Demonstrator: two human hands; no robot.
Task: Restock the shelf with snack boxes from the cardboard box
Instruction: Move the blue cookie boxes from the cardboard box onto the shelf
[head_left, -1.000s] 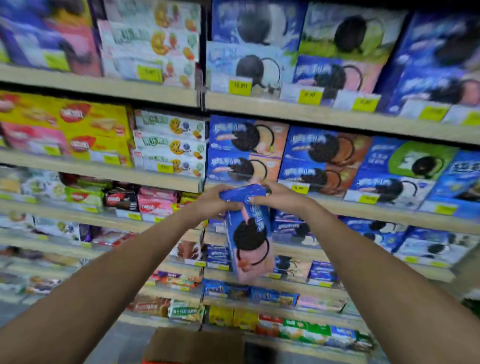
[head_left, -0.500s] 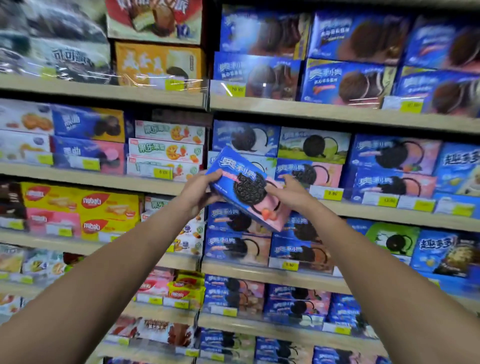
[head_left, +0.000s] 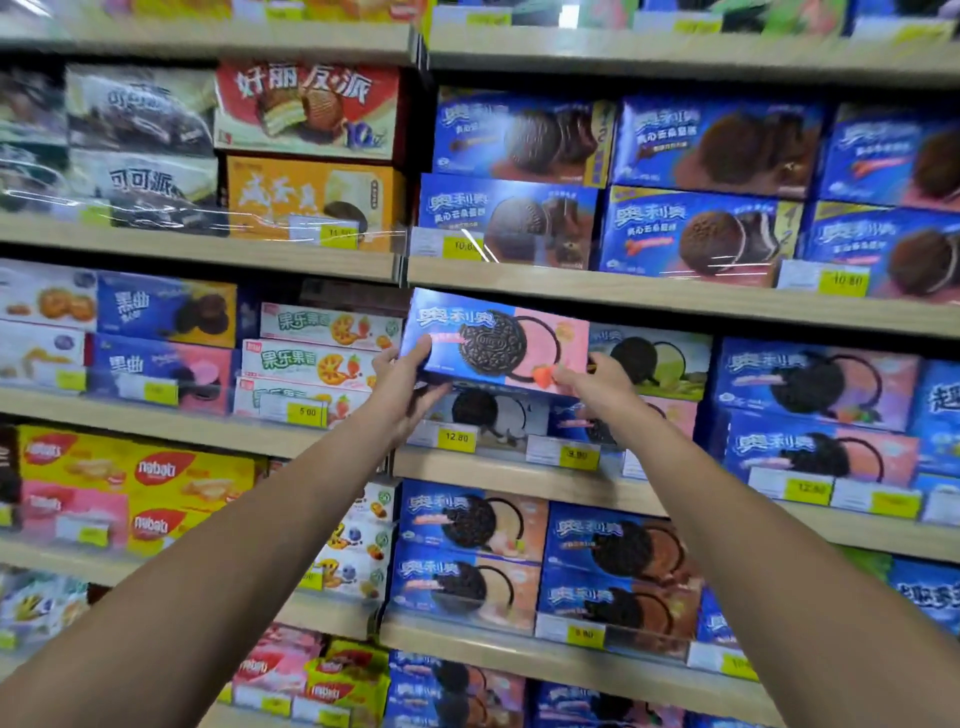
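Gripping the snack box (head_left: 493, 344) lengthwise-horizontal, both hands face its front outward.

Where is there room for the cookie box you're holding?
The slot on top of the lower cookie box, between the fruit biscuit boxes and the green box, where the pink-and-blue box is held. A dark gap shows above the fruit biscuit boxes. The other rows look packed.

The blue and pink cookie box (head_left: 493, 345), gripped upright by its top a second ago, has been turned level and raised above a stacked box (head_left: 483, 413), the left hand (head_left: 410, 387) and right hand (head_left: 597, 387) shifted to its ends.
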